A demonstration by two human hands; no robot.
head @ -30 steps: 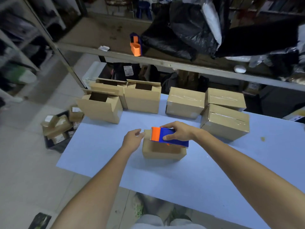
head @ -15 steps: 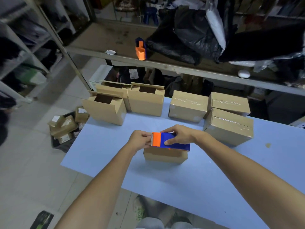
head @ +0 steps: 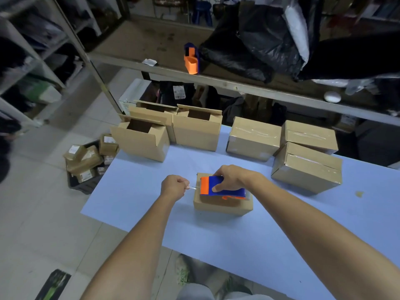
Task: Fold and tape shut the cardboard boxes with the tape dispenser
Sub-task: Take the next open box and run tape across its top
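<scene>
While my right hand (head: 232, 177) grips the tape dispenser (head: 218, 188) atop the box (head: 223, 205), my left hand (head: 174, 187), at nine o'clock, pinches tape (head: 192, 187).

Pale blue table (head: 138, 204); on it one small box (head: 223, 205); open boxes (head: 142, 144) behind; taped boxes (head: 253, 137) right

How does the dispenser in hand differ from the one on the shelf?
The held dispenser lies flat on a box, gripped by the right hand; the shelf dispenser stands upright, untouched. The left hand pinches tape running from the held one; none shows at the shelf one. Both are orange and blue.
</scene>
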